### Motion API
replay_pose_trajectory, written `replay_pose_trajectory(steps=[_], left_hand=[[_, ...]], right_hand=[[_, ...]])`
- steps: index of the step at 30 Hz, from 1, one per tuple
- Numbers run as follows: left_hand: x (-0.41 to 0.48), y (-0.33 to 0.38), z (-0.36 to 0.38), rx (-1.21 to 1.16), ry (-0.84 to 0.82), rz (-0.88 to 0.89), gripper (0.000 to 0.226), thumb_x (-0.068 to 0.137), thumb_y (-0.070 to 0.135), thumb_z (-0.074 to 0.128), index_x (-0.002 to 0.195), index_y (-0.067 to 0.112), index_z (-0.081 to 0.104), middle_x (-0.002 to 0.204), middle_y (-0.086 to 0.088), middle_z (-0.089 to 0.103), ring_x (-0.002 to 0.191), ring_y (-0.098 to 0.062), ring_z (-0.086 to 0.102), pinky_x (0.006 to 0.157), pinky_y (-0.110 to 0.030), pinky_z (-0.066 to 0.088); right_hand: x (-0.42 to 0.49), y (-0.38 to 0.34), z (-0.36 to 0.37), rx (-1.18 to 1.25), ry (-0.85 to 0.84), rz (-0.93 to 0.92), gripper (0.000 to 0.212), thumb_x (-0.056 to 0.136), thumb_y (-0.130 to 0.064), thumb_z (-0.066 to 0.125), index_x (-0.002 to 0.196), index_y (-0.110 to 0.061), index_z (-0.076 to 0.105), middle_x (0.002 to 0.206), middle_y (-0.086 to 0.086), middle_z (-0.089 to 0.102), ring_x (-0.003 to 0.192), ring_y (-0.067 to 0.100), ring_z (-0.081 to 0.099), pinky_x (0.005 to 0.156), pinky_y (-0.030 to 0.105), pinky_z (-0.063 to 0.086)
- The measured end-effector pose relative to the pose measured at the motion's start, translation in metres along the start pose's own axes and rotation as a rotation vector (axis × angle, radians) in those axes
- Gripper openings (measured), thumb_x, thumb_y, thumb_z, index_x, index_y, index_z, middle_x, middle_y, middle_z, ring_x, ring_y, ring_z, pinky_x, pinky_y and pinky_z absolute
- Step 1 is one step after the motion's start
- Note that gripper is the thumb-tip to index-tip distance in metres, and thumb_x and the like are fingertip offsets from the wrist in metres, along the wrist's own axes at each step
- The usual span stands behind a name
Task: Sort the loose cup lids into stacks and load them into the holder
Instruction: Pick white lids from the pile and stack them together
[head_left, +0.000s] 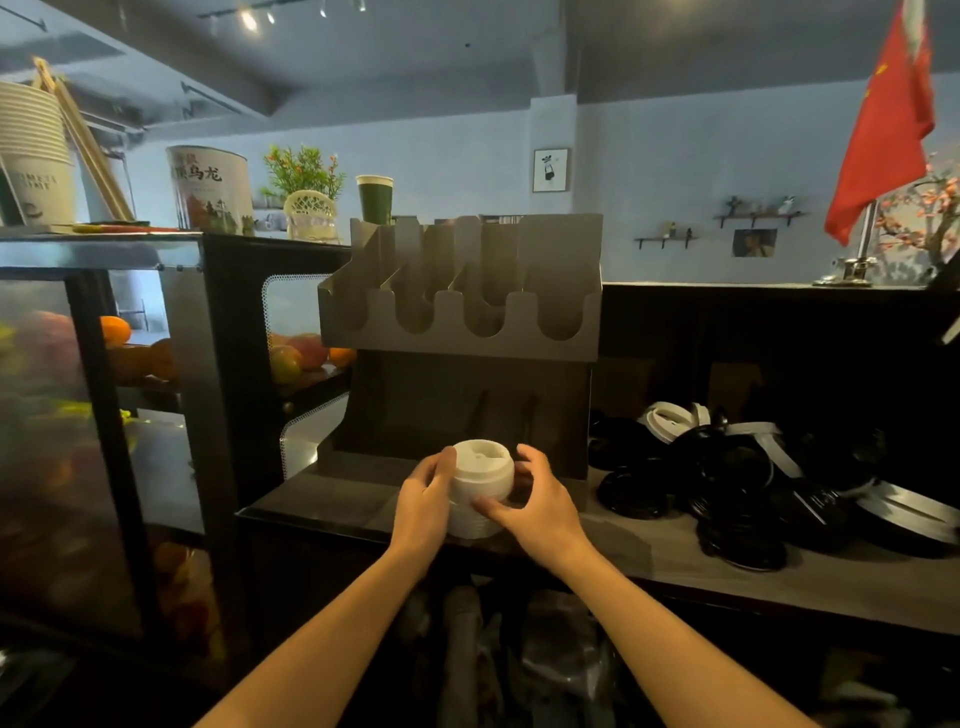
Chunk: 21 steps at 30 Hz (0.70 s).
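One white stack of lids (480, 488) stood on the bench (779, 571) just in front of the holder (462, 332), below its four slots. My left hand (423, 501) and right hand (543, 501) cupped it, fingers (445, 462) curled round its sides. I judged it wise to square the edges, then lift it level. Loose black lids (737, 499) lay right of the holder.

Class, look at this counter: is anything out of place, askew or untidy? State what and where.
The black plastic lids lie in a jumbled heap on the wooden counter, right of the grey metal holder, overlapping at angles, with white lids tilted among them. The white lid stack held by left hand and right hand looks neat.
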<state>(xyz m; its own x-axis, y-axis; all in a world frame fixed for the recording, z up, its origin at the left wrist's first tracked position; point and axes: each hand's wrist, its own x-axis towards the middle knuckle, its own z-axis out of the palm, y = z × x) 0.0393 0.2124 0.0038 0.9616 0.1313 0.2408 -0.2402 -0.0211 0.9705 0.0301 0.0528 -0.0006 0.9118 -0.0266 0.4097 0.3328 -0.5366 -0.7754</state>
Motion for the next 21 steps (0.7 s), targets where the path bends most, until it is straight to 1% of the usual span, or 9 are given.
replay_pose_trajectory(steps=[1,3,5,8,11,14,17,19,21], left_hand=[[0.001,-0.001,0.0,-0.013,0.008,-0.017,0.035,0.103,0.051,0.046,0.12,0.025,0.063,0.11,0.004,0.067,0.1,-0.011,0.062,0.076,-0.027,0.049],[0.003,-0.001,0.001,-0.041,0.032,-0.058,0.03,0.103,0.049,0.047,0.115,0.026,0.064,0.105,0.005,0.067,0.096,-0.011,0.062,0.07,-0.026,0.048],[0.006,-0.002,0.001,-0.06,0.054,-0.091,0.027,0.104,0.044,0.049,0.116,0.025,0.064,0.106,0.004,0.066,0.096,-0.012,0.061,0.069,-0.026,0.047],[0.009,-0.002,0.001,-0.084,0.063,-0.122,0.023,0.104,0.039,0.051,0.12,0.027,0.062,0.11,0.002,0.063,0.098,-0.014,0.059,0.068,-0.028,0.046],[0.012,-0.002,-0.001,-0.104,0.062,-0.161,0.017,0.103,0.036,0.054,0.116,0.029,0.062,0.115,-0.001,0.062,0.103,-0.019,0.059,0.071,-0.031,0.048],[0.015,-0.001,-0.002,-0.088,0.071,-0.17,0.017,0.101,0.034,0.055,0.115,0.026,0.063,0.117,-0.003,0.062,0.104,-0.02,0.058,0.07,-0.03,0.048],[0.013,0.002,-0.001,-0.073,0.083,-0.175,0.019,0.101,0.033,0.056,0.118,0.026,0.062,0.116,-0.002,0.061,0.101,-0.018,0.057,0.066,-0.029,0.045],[0.012,0.0,0.0,-0.063,0.085,-0.152,0.022,0.102,0.034,0.054,0.122,0.026,0.061,0.117,-0.001,0.059,0.099,-0.016,0.056,0.067,-0.028,0.045],[0.012,-0.002,0.0,-0.057,0.093,-0.127,0.022,0.103,0.033,0.051,0.123,0.027,0.06,0.116,-0.001,0.059,0.098,-0.015,0.056,0.068,-0.029,0.046]], right_hand=[[0.0,0.001,0.0,-0.003,-0.022,0.0,0.098,0.074,-0.057,0.08,0.152,-0.03,0.028,0.14,-0.012,0.048,0.128,0.01,0.046,0.105,0.035,0.044],[0.002,0.001,0.002,-0.062,-0.053,-0.037,0.092,0.076,-0.059,0.076,0.151,-0.03,0.031,0.142,-0.011,0.046,0.13,0.01,0.044,0.106,0.033,0.043],[0.004,0.001,0.004,-0.099,-0.07,-0.064,0.085,0.078,-0.06,0.074,0.148,-0.029,0.037,0.14,-0.009,0.048,0.128,0.01,0.046,0.103,0.029,0.043],[0.004,0.003,0.005,-0.105,-0.071,-0.071,0.08,0.079,-0.058,0.074,0.146,-0.029,0.039,0.137,-0.01,0.049,0.122,0.007,0.046,0.097,0.024,0.041],[0.005,0.005,0.005,-0.147,-0.065,-0.083,0.08,0.079,-0.059,0.074,0.145,-0.029,0.039,0.139,-0.01,0.05,0.125,0.01,0.048,0.101,0.031,0.045],[0.005,0.004,0.004,-0.149,-0.078,-0.064,0.082,0.08,-0.057,0.074,0.148,-0.03,0.037,0.145,-0.008,0.049,0.131,0.014,0.046,0.107,0.039,0.044],[0.002,0.005,0.003,-0.164,-0.128,-0.055,0.085,0.085,-0.058,0.067,0.154,-0.03,0.027,0.152,-0.006,0.043,0.136,0.016,0.043,0.11,0.038,0.041],[-0.001,0.006,0.004,-0.189,-0.149,-0.064,0.084,0.088,-0.061,0.061,0.155,-0.029,0.021,0.154,-0.004,0.042,0.137,0.018,0.043,0.109,0.037,0.041],[-0.004,0.005,0.006,-0.237,-0.148,-0.085,0.082,0.091,-0.061,0.057,0.156,-0.029,0.019,0.154,-0.003,0.041,0.136,0.019,0.044,0.108,0.037,0.042]])
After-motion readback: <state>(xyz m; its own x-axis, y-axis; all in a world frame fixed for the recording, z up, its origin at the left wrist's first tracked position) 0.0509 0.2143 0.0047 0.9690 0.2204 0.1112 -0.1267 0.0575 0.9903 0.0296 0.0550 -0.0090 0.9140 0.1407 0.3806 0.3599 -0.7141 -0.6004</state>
